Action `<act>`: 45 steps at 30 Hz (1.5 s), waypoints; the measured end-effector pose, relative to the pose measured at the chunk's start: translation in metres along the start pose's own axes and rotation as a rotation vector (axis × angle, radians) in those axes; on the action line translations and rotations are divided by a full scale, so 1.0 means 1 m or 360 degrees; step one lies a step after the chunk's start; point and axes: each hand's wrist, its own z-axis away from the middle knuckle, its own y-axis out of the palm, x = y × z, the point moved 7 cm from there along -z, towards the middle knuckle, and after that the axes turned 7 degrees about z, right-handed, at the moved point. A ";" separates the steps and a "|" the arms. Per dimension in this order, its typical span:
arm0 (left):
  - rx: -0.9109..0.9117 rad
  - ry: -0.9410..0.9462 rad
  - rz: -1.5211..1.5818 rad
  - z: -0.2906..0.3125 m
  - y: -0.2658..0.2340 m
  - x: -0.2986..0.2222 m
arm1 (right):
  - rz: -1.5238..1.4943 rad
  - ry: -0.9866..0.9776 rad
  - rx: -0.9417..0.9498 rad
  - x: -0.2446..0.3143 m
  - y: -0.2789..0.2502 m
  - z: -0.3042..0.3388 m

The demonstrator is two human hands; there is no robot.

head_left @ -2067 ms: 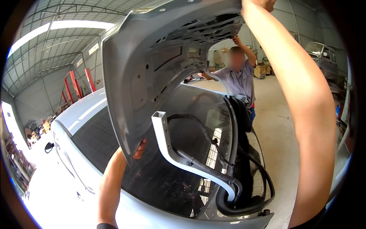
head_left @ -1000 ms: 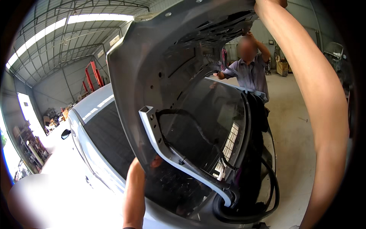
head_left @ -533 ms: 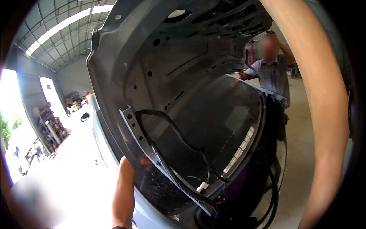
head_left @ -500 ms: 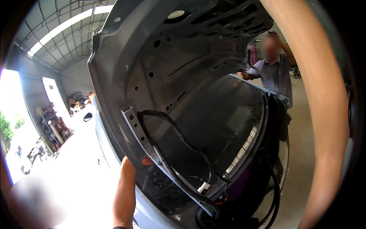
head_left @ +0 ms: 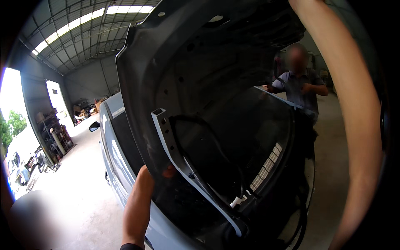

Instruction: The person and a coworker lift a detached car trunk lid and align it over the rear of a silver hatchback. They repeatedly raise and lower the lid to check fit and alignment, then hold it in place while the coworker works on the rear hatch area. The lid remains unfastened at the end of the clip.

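Observation:
A dark raised car trunk lid (head_left: pixel 139 87) fills the middle, its underside toward me. A pale metal hinge arm (head_left: pixel 168 150) with holes runs down from it, a ribbed cable sleeve (head_left: pixel 196 175) alongside. My left hand (head_left: pixel 143 175) reaches to the lid's lower left edge, beside the rear window (head_left: pixel 179 212); its fingers are mostly hidden. A reddish patch near it may be fingertips or a reflection. My right forearm (head_left: pixel 354 104) rises along the right side toward the lid's top; the hand lies beyond the upper edge. A white connector (head_left: pixel 236 201) sits near the hinge's lower end.
Across the car, a person (head_left: pixel 298 79) stands with one hand by the car's far edge. The light blue car body (head_left: pixel 114 146) extends left, with a side mirror (head_left: pixel 94 126). Cluttered shelves (head_left: pixel 56 135) stand by the wall. A black hose (head_left: pixel 302 221) hangs at lower right.
The lid and hinge arm have shifted right in view, and more of the car's side shows. The other person's raised hand has come down from the head to the chest.

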 end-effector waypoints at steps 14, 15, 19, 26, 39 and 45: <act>0.0011 -0.0105 0.0058 -0.009 -0.005 0.010 | 0.0173 0.0015 0.0200 0.024 -0.001 -0.011; 0.0014 -0.0109 0.0059 -0.009 -0.003 0.012 | 0.0097 -0.0067 0.0165 0.023 0.004 -0.017; -0.0022 -0.0102 0.0079 0.015 -0.005 0.023 | 0.0172 0.0025 0.0242 0.024 0.002 -0.004; 0.0199 -0.0244 0.0256 0.015 -0.006 0.067 | -0.0043 -0.0182 0.0298 0.032 0.014 0.019; 0.0022 0.0019 0.0091 0.027 0.013 0.061 | -0.0315 0.0242 0.0297 0.004 0.012 -0.013; 0.0360 0.0016 0.0212 0.028 0.012 0.056 | -0.0295 -0.0005 0.0107 0.024 -0.006 0.019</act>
